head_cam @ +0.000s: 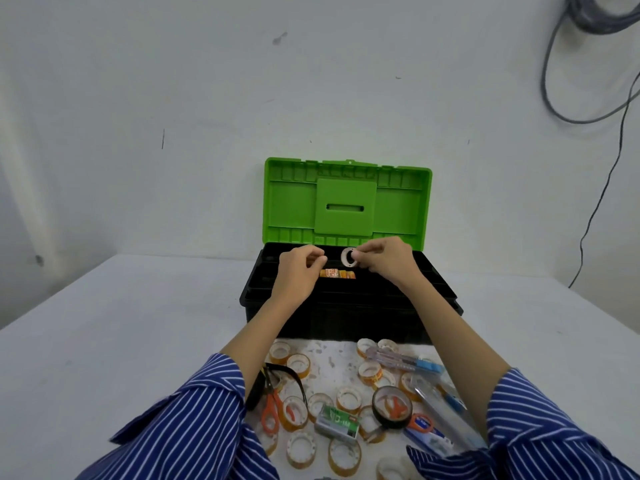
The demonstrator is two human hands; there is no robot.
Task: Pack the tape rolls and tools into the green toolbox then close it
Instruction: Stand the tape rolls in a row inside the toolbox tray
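Head view: the green toolbox [349, 299] sits toward the far edge of the white tabletop [121, 341], its black base open and its green lid [347, 200] standing upright against the wall behind.

Both hands reach over the open base. The right hand [386, 259] pinches a small whitish tape roll [348, 256] between thumb and fingertips, holding it on edge above the back part of the tray so its round hole faces the camera. The left hand [299, 266] hovers just beside it, its grip loosely curled with fingertips drawn together; whether it has hold of anything cannot be told. Between and just below the hands, an orange-labelled item [337, 274] lies in the black tray.

On the near part of the tabletop, between the striped blue sleeves [194, 417], many clear tape rolls [298, 365] lie scattered flat. Orange-handled scissors [272, 407] lie near the left sleeve, partly over 1 of the rolls. A green and grey staple box [337, 426] lies among the rolls toward the near edge. A black tape roll [392, 407] rests just right of it. Clear-handled screwdrivers with blue ends [405, 363] lie slanted toward the right, close to the toolbox front, and a blue utility knife [427, 431] lies by the right sleeve.

Grey cables [588, 109] hang on the wall at the upper right.
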